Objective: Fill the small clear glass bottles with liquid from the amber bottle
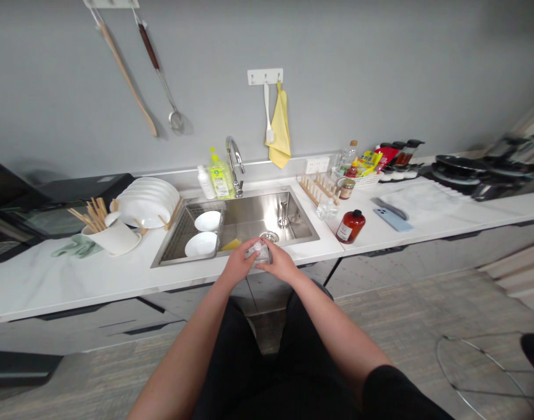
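A small clear container (259, 252), glass or plastic, is between my two hands at the sink's front edge. My left hand (240, 261) grips it from the left, the thumb on its near side. From the right, my right hand (279, 262) closes round it too. Its exact kind is hard to make out, as the fingers cover much of it. Just beyond is the steel sink (311, 226), with a yellow sponge or cloth (231, 244) to the left of my hands. Two white bowls (201, 244) sit in a wire basket (168, 234) in the sink's left part.
Left of the sink are a rack of white plates (146, 201) and a white utensil holder (118, 240). The faucet (235, 157) and a yellow-green soap bottle (220, 178) stand behind it. To the right are an amber bottle (351, 226), a wooden rack (313, 191) and a phone (393, 219).
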`<state>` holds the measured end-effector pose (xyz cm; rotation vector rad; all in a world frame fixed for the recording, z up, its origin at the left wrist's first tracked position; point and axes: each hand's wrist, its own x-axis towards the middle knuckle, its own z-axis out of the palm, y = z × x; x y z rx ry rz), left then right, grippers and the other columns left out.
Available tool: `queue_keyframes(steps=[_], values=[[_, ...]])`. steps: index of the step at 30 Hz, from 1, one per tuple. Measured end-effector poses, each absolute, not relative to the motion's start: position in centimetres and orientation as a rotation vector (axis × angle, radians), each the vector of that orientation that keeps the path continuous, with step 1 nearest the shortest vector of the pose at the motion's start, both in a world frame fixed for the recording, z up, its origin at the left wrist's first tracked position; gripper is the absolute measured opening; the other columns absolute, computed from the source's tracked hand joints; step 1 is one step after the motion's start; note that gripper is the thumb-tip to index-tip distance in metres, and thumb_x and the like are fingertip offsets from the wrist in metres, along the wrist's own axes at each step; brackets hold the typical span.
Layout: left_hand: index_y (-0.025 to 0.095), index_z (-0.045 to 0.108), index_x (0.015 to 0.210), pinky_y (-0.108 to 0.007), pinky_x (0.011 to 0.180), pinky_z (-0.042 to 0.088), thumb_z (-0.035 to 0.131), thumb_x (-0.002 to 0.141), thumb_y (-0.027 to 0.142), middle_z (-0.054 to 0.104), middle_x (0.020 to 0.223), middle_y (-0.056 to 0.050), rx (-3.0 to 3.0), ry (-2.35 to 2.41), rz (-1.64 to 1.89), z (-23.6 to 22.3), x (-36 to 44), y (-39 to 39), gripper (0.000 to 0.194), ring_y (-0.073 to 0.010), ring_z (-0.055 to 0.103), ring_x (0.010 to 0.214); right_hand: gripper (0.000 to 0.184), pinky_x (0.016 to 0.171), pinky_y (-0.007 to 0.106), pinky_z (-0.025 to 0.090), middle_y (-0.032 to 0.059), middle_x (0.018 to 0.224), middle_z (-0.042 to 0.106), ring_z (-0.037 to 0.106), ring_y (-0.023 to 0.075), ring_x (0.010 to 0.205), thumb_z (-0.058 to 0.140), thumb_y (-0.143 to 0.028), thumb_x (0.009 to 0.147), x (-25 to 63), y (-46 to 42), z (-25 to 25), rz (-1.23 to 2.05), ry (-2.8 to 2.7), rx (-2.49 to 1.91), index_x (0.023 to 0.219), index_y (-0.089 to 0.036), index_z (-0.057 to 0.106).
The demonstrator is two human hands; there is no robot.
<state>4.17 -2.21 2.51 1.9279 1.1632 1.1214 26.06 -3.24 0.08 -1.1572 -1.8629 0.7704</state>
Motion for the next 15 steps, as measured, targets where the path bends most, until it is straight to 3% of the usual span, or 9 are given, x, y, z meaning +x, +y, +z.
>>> queue_keyframes(steps=[8,15], values=[[0.023,0.083,0.137,-0.056,0.125,0.057,0.078,0.095,0.033,0.085,0.141,-0.012,1.866,1.208,1.162,3.0,5.1,-2.1,0.044,-0.0346,0.079,0.132,0.108,0.133,0.06,0.048,0.021,0.173,0.062,0.062,0.042,0.159,0.101,-0.041,0.084,26.3,-3.0,-0.5,0.697,-1.884,-1.145,0.177,-0.024,0.05],[0.022,0.082,0.118,-0.05,0.105,0.065,0.088,0.084,0.034,0.088,0.115,-0.011,1.729,1.303,1.266,2.6,5.8,-1.7,0.037,-0.0334,0.084,0.113,0.11,0.135,0.06,0.046,0.0228,0.175,0.059,0.059,0.0423,0.162,0.102,-0.038,0.083,26.3,-2.6,-0.4,0.673,-1.918,-1.144,0.178,-0.022,0.049]])
